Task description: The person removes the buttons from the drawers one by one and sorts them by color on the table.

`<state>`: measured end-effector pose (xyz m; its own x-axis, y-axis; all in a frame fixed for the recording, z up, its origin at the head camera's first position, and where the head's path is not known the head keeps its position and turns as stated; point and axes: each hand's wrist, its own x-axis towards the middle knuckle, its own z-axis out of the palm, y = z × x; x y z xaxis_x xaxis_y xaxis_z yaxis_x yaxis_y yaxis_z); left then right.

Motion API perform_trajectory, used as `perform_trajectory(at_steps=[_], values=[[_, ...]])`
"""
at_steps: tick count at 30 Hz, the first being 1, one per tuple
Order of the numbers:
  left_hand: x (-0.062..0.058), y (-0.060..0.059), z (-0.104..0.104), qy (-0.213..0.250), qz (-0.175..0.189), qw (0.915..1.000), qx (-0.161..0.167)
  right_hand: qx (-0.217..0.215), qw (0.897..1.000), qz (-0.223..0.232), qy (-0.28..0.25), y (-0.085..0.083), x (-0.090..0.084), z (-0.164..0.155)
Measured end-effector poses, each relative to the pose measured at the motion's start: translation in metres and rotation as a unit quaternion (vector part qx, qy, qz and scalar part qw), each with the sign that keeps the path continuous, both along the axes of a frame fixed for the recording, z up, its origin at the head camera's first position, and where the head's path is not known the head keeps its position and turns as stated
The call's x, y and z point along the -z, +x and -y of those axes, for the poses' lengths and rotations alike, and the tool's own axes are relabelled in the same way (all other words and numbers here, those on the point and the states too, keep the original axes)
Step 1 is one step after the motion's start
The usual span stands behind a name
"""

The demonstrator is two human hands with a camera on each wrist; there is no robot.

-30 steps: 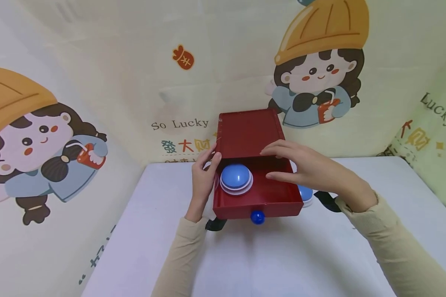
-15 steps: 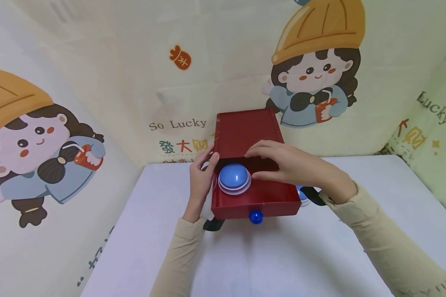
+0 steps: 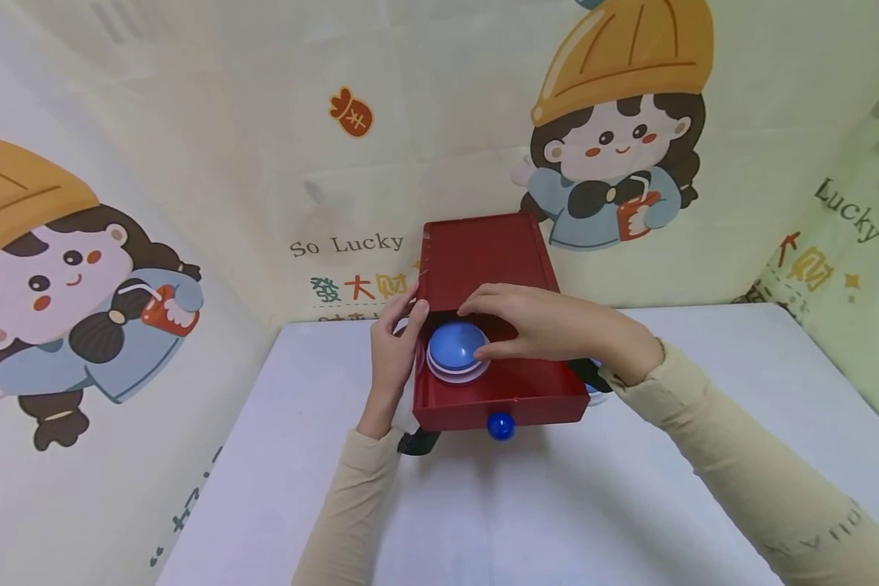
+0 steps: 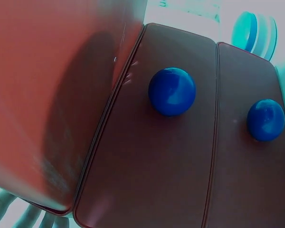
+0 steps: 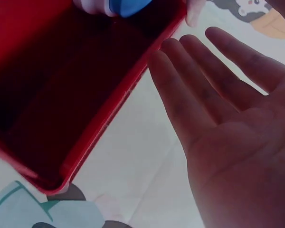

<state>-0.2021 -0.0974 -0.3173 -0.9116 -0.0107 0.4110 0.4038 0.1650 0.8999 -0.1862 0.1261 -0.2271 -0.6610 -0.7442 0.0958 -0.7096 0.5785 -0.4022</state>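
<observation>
The right hand (image 3: pixel 549 325), fingers relaxed, is at the blue-topped button (image 3: pixel 456 346) inside the red drawer (image 3: pixel 469 415); the left hand (image 3: pixel 394 350), fingers extended, rests alongside.

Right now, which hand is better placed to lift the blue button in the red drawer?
Probably the right hand: it reaches over the red drawer, close to the blue button, though contact is unclear. The left hand lies along the drawer's outer left side.
</observation>
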Motion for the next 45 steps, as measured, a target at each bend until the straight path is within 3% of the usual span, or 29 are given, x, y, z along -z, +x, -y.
perform_trajectory(at_steps=[18,25,28,45], values=[[0.0,0.001,0.0,0.007,0.002,1.0,0.003,0.004,0.998,0.043,0.037,-0.009,0.009,0.02],[0.023,-0.019,0.004,0.008,0.0,1.0,0.004,-0.002,0.997,0.053,0.049,-0.008,0.012,0.022],[0.028,-0.022,0.005,0.012,-0.003,0.9999,0.0,-0.004,0.997,0.052,0.06,-0.008,0.015,0.024],[0.033,-0.023,0.005,0.018,-0.021,0.9996,0.0,-0.03,0.996,0.011,0.088,-0.013,0.034,0.032]])
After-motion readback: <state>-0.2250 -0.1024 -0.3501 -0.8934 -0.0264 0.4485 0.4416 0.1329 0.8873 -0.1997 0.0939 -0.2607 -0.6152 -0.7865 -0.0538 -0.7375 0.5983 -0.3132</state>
